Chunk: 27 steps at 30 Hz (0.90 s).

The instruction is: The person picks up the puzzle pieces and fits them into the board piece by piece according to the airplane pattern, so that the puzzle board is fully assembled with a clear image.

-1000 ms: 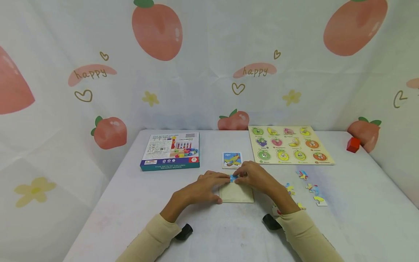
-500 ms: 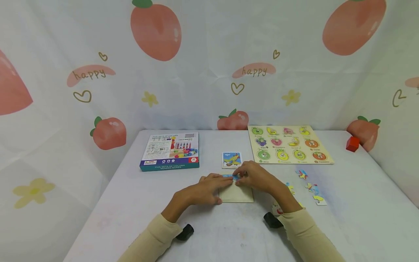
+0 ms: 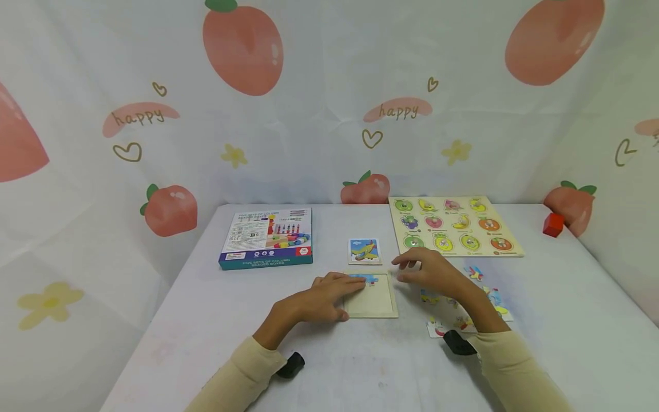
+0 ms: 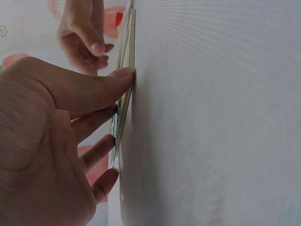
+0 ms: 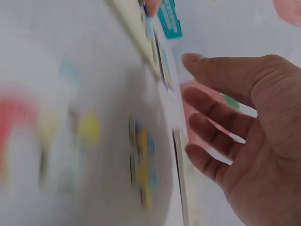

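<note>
In the head view, a shallow wooden puzzle tray (image 3: 372, 303) lies on the table with blue jigsaw pieces (image 3: 373, 278) along its far side. My left hand (image 3: 321, 298) rests on the tray's left part, fingers stretched over the pieces. Its thumb touches the tray's edge (image 4: 126, 106) in the left wrist view. Right of the tray my right hand (image 3: 429, 273) hovers with loosely bent fingers, nothing between them, as the right wrist view also shows. Below and beside it lie loose jigsaw pieces (image 3: 436, 329), some hidden by the forearm.
A small airplane picture puzzle (image 3: 364, 252) lies behind the tray. The fruit board (image 3: 458, 226) is at the back right, a flat bead-set box (image 3: 266, 239) at the back left. A red cube (image 3: 553, 225) sits near the right edge, before a printed cloth backdrop (image 3: 288, 131).
My right hand has let go of the blue piece, which stays in the tray, and has moved right toward the loose pieces. My left hand has stayed on the tray.
</note>
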Tool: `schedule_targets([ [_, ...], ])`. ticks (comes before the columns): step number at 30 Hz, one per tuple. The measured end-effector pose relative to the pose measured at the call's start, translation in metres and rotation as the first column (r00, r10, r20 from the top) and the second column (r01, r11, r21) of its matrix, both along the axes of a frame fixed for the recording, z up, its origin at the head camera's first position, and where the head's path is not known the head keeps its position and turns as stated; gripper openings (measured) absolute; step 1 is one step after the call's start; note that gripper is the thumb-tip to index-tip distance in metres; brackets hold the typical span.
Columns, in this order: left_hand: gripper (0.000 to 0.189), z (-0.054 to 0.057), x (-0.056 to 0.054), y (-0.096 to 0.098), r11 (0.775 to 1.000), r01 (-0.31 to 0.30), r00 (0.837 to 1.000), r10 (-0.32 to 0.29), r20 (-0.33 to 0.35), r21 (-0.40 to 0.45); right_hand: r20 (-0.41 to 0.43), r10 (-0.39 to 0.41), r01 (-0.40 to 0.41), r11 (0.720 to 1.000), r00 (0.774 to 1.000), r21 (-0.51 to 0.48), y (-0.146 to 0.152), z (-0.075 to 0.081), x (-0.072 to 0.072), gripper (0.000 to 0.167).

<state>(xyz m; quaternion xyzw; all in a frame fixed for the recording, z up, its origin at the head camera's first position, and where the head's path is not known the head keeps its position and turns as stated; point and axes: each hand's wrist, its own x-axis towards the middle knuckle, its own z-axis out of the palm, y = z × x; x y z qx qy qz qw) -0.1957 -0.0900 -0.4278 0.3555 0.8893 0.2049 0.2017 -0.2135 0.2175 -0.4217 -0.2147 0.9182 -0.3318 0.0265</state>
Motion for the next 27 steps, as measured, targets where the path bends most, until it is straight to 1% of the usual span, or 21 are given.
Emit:
schedule_targets([
  [6,0.073,0.001,0.001,0.000,1.000,0.004,1.000,-0.004,-0.005,-0.002,-0.009,-0.074,0.075,0.997,0.997,0.020,0.035,0.002,0.010,0.029],
  [14,0.074,0.003,0.002,0.000,1.000,0.011,1.000,-0.011,-0.012,-0.022,-0.022,-0.147,0.148,0.983,0.989,0.109,0.077,0.010,0.020,0.029],
  [19,0.075,0.003,0.003,0.000,1.000,0.009,1.000,-0.009,-0.003,-0.029,-0.021,-0.171,0.172,0.976,0.985,0.135,0.100,0.011,0.021,0.032],
  [27,0.075,0.002,0.003,-0.001,1.000,0.021,1.000,-0.021,-0.008,-0.019,0.037,-0.219,0.210,0.962,0.975,0.176,0.128,0.007,0.022,0.040],
])
